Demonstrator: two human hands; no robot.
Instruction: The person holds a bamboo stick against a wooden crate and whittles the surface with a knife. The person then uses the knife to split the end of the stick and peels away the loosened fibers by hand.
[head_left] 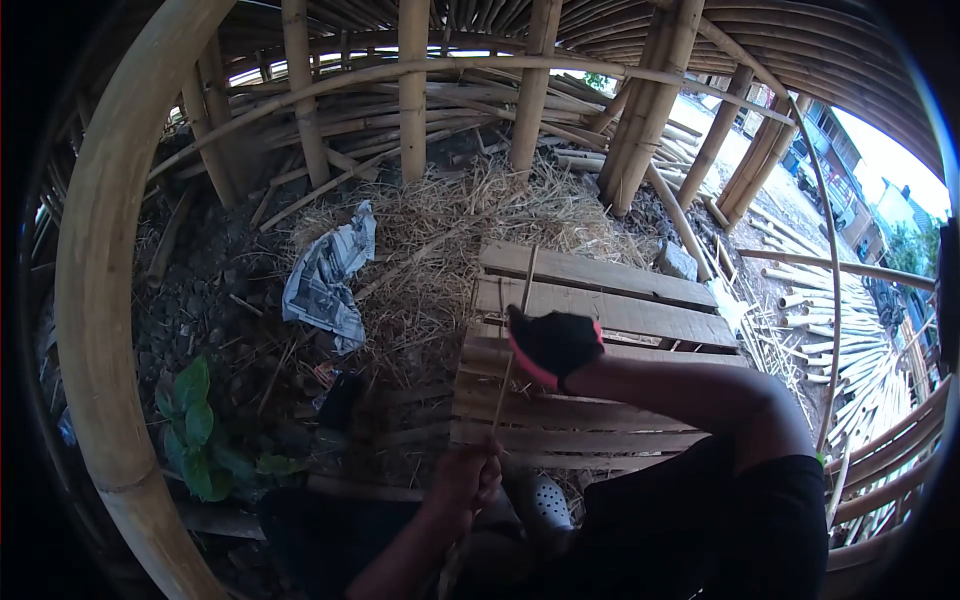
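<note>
A thin bamboo strip (pixel 504 385) runs upright across the view, over a pallet of wooden slats (pixel 600 315). Bare and closed, my left hand (pixel 467 478) grips the strip near its lower part, below the pallet's front edge. My right hand (pixel 555 347), in a black glove with a pink edge, is beside the strip higher up, above the slats. Its fingers are dark, and I cannot make out whether they hold the strip.
A thick bamboo pole (pixel 100 260) curves down the left side. Crumpled newspaper (pixel 332 280) lies on straw (pixel 430 240) left of the pallet. A green plant (pixel 198 425) grows at lower left. Bamboo posts (pixel 413 100) stand behind, and cut poles (pixel 820 330) lie at right.
</note>
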